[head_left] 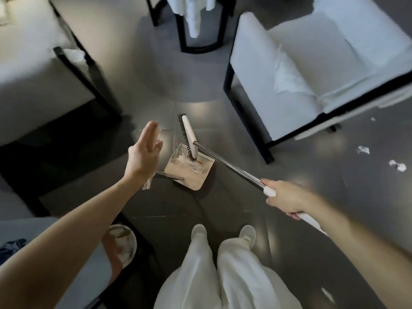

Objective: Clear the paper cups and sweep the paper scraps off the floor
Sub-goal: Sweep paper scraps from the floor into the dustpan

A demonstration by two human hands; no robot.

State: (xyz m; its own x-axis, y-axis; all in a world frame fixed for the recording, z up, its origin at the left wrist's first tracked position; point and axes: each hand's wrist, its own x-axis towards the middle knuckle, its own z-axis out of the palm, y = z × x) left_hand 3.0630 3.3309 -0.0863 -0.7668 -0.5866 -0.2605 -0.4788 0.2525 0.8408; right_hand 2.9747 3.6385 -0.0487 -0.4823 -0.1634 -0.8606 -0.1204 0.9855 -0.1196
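Flanking the dark floor [223, 103]: a white armchair [312, 63] at right, a second white seat [33, 70] at left and a black-framed stand [200, 43] beyond, with loose paper scraps [363, 150] on the floor right of the armchair, well apart from the dustpan [189, 175]. At centre floor, the dustpan holds white scraps, and the near end of the broom head [189, 134] is over its mouth. Above the dustpan's handle the left hand [142, 152] hovers flat, fingers straight and together, holding nothing; the right hand [287, 199] grips the broom handle [227, 166].
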